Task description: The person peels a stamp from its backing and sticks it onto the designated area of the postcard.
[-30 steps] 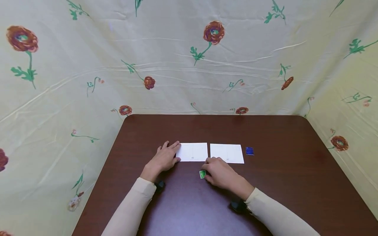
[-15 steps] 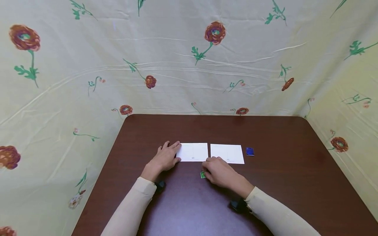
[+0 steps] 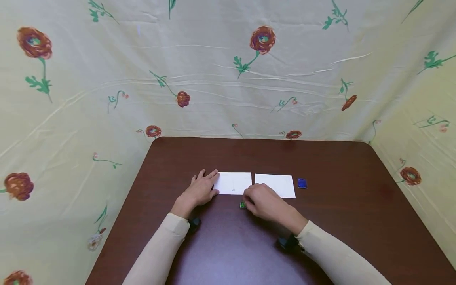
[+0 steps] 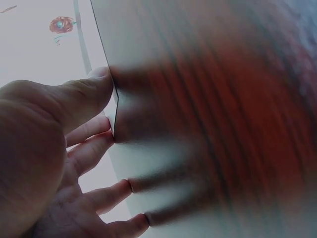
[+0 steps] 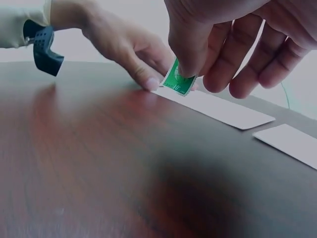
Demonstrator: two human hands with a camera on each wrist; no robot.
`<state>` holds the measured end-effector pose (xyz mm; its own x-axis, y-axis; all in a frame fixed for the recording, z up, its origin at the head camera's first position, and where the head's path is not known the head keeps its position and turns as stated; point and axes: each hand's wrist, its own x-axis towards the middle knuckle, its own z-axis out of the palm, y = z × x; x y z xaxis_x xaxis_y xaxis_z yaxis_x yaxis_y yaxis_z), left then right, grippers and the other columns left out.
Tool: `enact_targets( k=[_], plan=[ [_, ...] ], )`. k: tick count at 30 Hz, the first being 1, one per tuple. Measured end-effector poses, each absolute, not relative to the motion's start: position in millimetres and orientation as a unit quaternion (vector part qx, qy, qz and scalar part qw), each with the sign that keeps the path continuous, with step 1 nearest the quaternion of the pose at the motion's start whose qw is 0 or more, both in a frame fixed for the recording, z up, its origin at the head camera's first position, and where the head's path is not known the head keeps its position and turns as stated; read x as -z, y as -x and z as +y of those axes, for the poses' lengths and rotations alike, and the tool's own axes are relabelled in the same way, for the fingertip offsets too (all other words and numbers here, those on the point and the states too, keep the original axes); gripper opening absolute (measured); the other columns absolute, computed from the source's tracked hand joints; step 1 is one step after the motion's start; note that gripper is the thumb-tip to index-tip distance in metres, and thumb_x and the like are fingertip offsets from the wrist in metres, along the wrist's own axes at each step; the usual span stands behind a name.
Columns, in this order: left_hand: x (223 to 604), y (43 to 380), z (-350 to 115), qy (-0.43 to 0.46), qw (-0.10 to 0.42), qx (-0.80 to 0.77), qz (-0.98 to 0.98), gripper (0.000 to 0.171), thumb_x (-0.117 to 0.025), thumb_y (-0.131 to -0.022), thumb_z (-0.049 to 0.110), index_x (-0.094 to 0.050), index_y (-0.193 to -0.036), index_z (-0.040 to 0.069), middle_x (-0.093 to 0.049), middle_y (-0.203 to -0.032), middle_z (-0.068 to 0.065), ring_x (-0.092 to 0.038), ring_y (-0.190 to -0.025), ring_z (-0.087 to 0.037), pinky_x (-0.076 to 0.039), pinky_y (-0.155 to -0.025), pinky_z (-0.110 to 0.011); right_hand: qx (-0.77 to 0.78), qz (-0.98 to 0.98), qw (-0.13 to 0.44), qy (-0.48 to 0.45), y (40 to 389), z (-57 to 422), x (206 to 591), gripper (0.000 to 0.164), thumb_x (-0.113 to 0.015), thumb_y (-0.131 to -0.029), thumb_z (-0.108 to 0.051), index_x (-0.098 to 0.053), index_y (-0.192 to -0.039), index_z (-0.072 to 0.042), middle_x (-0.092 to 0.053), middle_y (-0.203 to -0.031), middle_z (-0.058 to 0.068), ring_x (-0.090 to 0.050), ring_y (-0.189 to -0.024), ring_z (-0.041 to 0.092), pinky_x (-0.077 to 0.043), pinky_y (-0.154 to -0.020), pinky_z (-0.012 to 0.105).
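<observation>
One green stamp [image 5: 179, 81] now lifted, nearer card [image 3: 233, 183]

Your table [image 3: 342, 221] is dark reddish-brown with a faint wood grain. On it lie two plain white cards [image 3: 233, 183] [image 3: 276, 185] and a small dark blue stamp [image 3: 302, 183]. You pinch a bright green stamp [image 5: 178, 82] with white print. Your sleeves [image 3: 160, 249] are cream. The backdrop cloth [image 3: 213, 71] is pale yellow, patterned with rust-red flowers on green stems.
</observation>
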<state>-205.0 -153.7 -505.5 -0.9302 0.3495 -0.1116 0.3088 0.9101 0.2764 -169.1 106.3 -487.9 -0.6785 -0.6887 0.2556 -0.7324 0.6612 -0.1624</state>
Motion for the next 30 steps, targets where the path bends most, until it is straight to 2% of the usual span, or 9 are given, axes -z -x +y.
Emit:
enact_targets(
  k=[14, 19, 24, 30],
  plan=[
    [505.9, 203.6, -154.5, -0.164, 0.087, -0.136, 0.973, 0.07, -0.064, -0.098, 0.032, -0.033, -0.157, 0.012, -0.027, -0.166, -0.004, -0.018, -0.151, -0.046, -0.019, -0.115, -0.069, -0.133, -0.904, 0.108, -0.391, 173.3, 101.2, 474.6, 0.012, -0.074, -0.086, -0.02, -0.068, -0.076, -0.021, -0.061, -0.069, -0.012, -0.053, -0.067, 0.008, -0.048, -0.071, 0.032],
    [503.3, 205.4, -157.5, -0.163, 0.083, -0.149, 0.972, 0.07, -0.064, -0.098, 0.032, -0.033, -0.157, 0.012, -0.026, -0.166, -0.004, -0.018, -0.149, -0.05, -0.021, -0.115, -0.069, -0.141, -0.903, 0.106, -0.393, 175.0, 99.0, 470.6, 0.012, -0.074, -0.086, -0.019, -0.067, -0.076, -0.02, -0.061, -0.069, -0.012, -0.054, -0.067, 0.009, -0.05, -0.075, 0.035],
    [498.7, 207.9, -161.6, -0.179, 0.058, -0.169, 0.968, 0.067, -0.064, -0.098, 0.029, -0.036, -0.155, 0.007, -0.031, -0.164, -0.008, -0.022, -0.148, -0.052, -0.023, -0.117, -0.064, -0.144, -0.902, 0.106, -0.394, 176.1, 96.7, 465.9, 0.012, -0.074, -0.086, -0.018, -0.068, -0.076, -0.02, -0.062, -0.07, -0.011, -0.056, -0.068, 0.01, -0.05, -0.076, 0.036],
    [494.6, 212.1, -162.5, -0.223, 0.009, -0.184, 0.957, 0.061, -0.064, -0.099, 0.028, -0.043, -0.15, 0.002, -0.041, -0.157, -0.013, -0.03, -0.147, -0.046, -0.028, -0.118, -0.055, -0.149, -0.901, 0.104, -0.393, 181.1, 94.6, 461.2, 0.011, -0.073, -0.087, -0.016, -0.069, -0.077, -0.019, -0.064, -0.071, -0.011, -0.056, -0.065, 0.006, -0.05, -0.073, 0.031]
  ],
)
